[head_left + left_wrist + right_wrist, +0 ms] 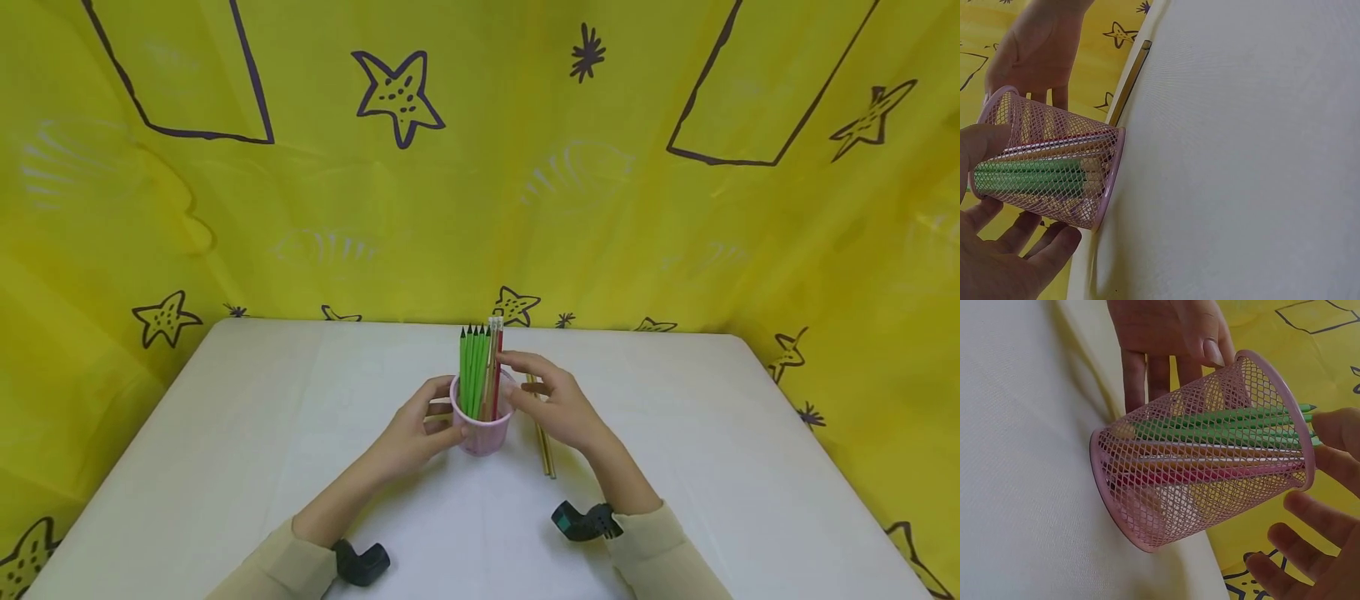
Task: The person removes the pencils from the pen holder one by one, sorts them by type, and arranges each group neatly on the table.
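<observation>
A pink mesh pencil cup (482, 437) stands on the white table, seen from the side in both wrist views. My left hand (418, 429) grips it from the left, thumb over the near side and fingers round the far side. Green pencils (472, 375) with dark points upward fill its left part. Beside them lean a red pencil (498, 367) and a few brownish ones, pale ends up. At the cup's right rim is my right hand (558, 404), fingers loosely bent and spread. Its index fingertip reaches the red pencil; the thumb sits lower, by the rim.
Gold-coloured pencils (543, 446) lie on the white table (300, 467) right of the cup, partly under my right hand in the head view. A yellow curtain (480, 208) with drawn stars and fish hangs behind and along both sides.
</observation>
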A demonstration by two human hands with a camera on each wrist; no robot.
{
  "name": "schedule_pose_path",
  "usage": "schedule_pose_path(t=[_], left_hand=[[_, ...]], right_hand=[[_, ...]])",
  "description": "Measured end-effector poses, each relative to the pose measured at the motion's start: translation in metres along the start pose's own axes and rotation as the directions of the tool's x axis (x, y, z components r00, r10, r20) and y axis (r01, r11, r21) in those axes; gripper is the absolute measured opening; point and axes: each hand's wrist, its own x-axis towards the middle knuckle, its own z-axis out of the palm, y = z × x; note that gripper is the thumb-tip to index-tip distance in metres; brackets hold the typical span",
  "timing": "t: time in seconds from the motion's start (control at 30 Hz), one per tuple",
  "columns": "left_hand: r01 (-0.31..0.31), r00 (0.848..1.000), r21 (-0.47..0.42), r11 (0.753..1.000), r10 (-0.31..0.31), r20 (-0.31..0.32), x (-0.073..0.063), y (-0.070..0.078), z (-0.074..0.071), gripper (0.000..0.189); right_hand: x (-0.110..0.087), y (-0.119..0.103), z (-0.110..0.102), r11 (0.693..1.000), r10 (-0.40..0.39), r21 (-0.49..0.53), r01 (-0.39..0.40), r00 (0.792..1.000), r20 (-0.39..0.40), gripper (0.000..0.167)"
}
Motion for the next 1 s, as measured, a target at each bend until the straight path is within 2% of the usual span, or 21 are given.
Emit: schedule_pose_path(t=[0.13, 0.27, 0.6, 1.0], left_hand=[[-0.01, 1.0, 0.004, 1.0, 0.01, 0.002, 0.0, -0.001, 0.001, 0.067], [-0.005, 1.0, 0.007, 1.0, 0.005, 0.003, 0.0, -0.001, 0.001, 0.068], [-0.001, 1.0, -0.007, 1.0, 0.001, -0.004, -0.001, 0.004, 0.001, 0.067], [-0.023, 1.0, -0.006, 1.0, 0.023, 0.003, 0.0, 0.002, 0.001, 0.067]], right_hand=[[-0.001, 0.003, 0.0, 0.999, -0.031, -0.007, 0.032, 0.998, 0.05, 0.045], [-0.003, 0.004, 0.001, 0.999, -0.048, -0.024, 0.049, 0.997, 0.058, 0.044], [0.0, 0.0, -0.003, 0.998, -0.026, -0.065, 0.025, 1.0, -0.013, 0.036], [0.003, -0.003, -0.011, 0.999, -0.008, 0.037, 0.014, 0.99, -0.144, 0.03]])
